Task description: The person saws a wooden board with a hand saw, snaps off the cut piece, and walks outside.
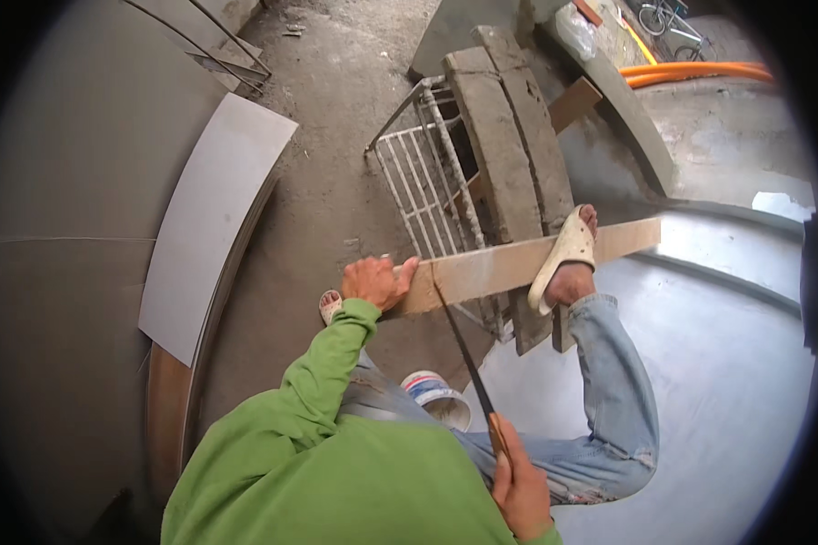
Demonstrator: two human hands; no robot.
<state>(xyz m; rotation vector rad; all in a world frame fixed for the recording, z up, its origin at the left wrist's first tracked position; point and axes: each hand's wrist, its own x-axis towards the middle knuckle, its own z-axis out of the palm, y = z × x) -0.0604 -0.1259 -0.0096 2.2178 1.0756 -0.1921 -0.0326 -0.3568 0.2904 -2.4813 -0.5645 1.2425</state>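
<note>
A long wooden board (482, 272) lies across two rough grey planks (500, 145). Near its left end, my left hand (379, 282) grips the board, thumb on top and fingers curled over the edge. My right hand (521, 486) is closed around the wooden handle of a handsaw (466, 356). The saw's dark, narrow blade slants up to the board, and its tip meets the wood just right of my left hand. My foot in a cream clog (563, 256) presses on the board farther right.
Under the planks stands a white-spattered metal frame (423, 186). A white bucket (438, 400) sits below the saw. Pale sheets (218, 209) lean in a stack at the left. Orange hose (695, 73) and a bicycle (677, 23) are at the far right.
</note>
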